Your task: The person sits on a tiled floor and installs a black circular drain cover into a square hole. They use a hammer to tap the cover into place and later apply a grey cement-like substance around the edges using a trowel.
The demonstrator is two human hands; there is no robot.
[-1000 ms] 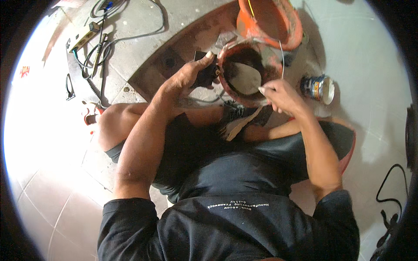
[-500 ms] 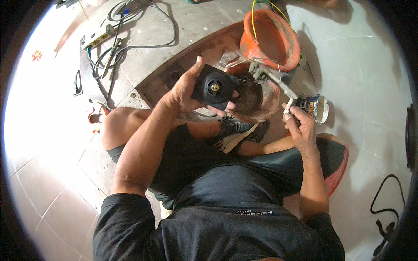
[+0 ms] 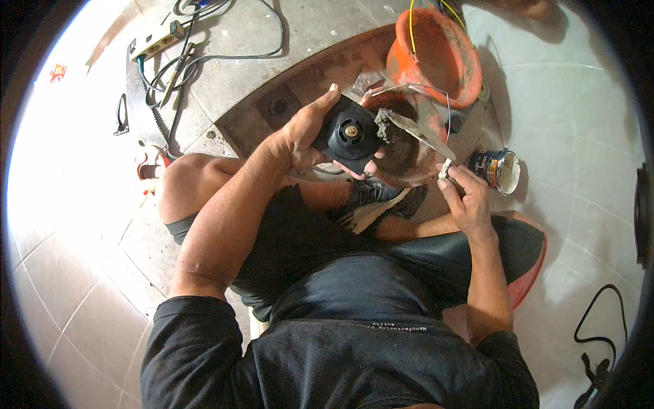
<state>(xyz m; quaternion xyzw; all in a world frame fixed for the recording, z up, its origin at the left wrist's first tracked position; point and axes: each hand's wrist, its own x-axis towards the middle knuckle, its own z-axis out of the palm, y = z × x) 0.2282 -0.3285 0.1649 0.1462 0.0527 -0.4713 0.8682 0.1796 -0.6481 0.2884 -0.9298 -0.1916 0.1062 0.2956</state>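
My left hand (image 3: 305, 138) grips a black square floor drain (image 3: 345, 151), thumb along its upper left edge and fingertips showing under its lower right. At the drain's middle is a raised round slotted hub with a brass centre. A trowel (image 3: 421, 134) is in my right hand (image 3: 467, 202), its white-crusted handle pinched between thumb and fingers. Grey mortar (image 3: 382, 125) clings to the blade's tip, at the drain's right corner; whether they touch I cannot tell. Below both is a reddish bucket (image 3: 434, 126) with a wire handle, its inside dark and coated.
An orange bucket (image 3: 400, 51) with a yellow handle stands beyond. A small open can (image 3: 495, 170) lies on its side at the right. Cables (image 3: 225, 56) and a power strip (image 3: 159, 46) spread over the far left. A brown strip (image 3: 262, 102) crosses the floor.
The trowel's loaded tip has moved left and down to the drain's edge. My left hand and the drain appear slightly further right, as does the background.
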